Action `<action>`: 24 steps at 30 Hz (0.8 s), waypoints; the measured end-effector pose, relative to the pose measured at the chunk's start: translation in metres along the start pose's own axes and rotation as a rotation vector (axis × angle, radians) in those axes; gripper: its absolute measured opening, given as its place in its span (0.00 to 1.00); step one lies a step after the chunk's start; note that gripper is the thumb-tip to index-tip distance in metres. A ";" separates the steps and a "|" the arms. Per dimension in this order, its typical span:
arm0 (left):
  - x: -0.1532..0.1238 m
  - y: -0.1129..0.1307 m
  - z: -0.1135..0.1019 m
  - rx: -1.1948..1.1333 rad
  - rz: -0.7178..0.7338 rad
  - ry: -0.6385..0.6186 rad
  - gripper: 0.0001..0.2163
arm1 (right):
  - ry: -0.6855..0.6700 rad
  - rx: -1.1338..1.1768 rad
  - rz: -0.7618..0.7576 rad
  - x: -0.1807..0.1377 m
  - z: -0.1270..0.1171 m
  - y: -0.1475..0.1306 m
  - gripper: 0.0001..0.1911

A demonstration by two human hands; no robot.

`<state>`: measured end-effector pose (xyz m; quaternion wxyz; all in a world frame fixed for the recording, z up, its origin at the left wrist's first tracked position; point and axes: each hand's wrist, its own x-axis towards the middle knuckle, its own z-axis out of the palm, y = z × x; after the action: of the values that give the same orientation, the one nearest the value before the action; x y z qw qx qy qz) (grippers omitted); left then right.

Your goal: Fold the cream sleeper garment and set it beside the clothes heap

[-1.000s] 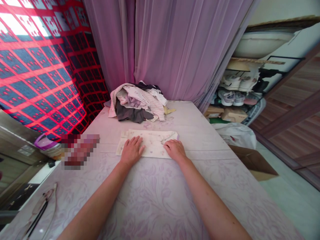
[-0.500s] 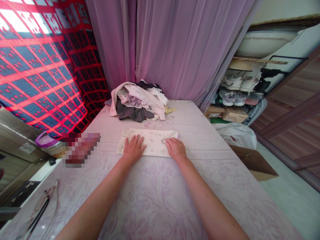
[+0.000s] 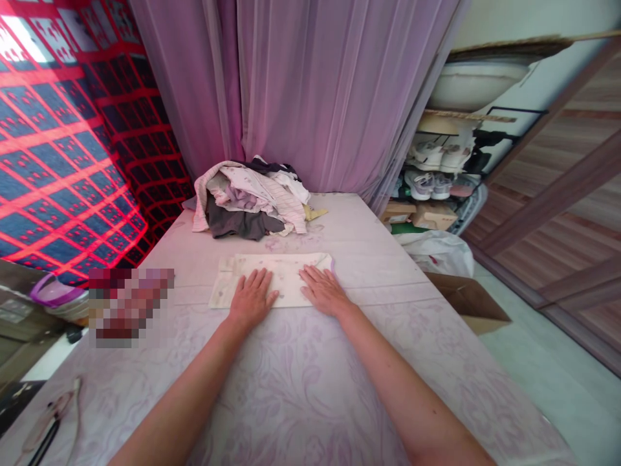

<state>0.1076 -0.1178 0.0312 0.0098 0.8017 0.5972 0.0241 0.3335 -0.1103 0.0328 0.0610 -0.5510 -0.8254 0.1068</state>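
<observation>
A folded cream garment with a small print (image 3: pixel 286 270) lies flat on the table's pale purple floral cloth (image 3: pixel 301 375). My left hand (image 3: pixel 252 299) rests palm down on its near left part, fingers stretched out. My right hand (image 3: pixel 324 291) lies flat on its near right part, fingers also extended. Neither hand grips anything. Behind the garment sits a heap of unfolded clothes (image 3: pixel 250 204) in white, grey and striped fabric.
Purple curtains (image 3: pixel 315 90) hang behind the table. A red and blue patterned blanket (image 3: pixel 58 142) covers the left wall. A shoe rack (image 3: pixel 436 181), a white bag (image 3: pixel 436 252) and a cardboard box (image 3: pixel 466 301) stand to the right. Glasses (image 3: pixel 48 427) lie at the table's near left.
My right hand has flattened from a loosely curled pose and both hands slid slightly toward the middle of the garment. The view has shifted right.
</observation>
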 end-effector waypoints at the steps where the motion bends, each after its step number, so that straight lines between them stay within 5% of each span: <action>1: 0.000 0.000 0.000 0.001 0.002 0.002 0.27 | -0.003 -0.004 0.020 0.000 -0.002 0.006 0.29; 6: 0.000 -0.001 0.003 0.013 0.008 0.005 0.28 | 0.053 0.024 0.032 0.005 -0.003 0.022 0.27; 9: 0.000 -0.001 0.003 0.019 0.007 0.014 0.28 | 0.235 0.115 0.076 0.007 0.002 0.029 0.25; 15: -0.001 0.001 0.002 0.012 0.004 0.025 0.27 | 0.568 0.311 0.399 -0.010 0.007 0.050 0.22; 20: -0.002 0.002 0.001 0.012 -0.006 0.027 0.27 | 0.562 0.390 0.338 -0.045 0.009 0.063 0.15; 24: -0.001 0.002 0.002 0.019 -0.009 0.025 0.27 | 0.386 0.449 0.246 -0.069 0.004 0.069 0.08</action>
<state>0.1089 -0.1196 0.0297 -0.0051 0.7986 0.6011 0.0287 0.4209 -0.1489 0.0135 0.3231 -0.6297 -0.6815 0.1861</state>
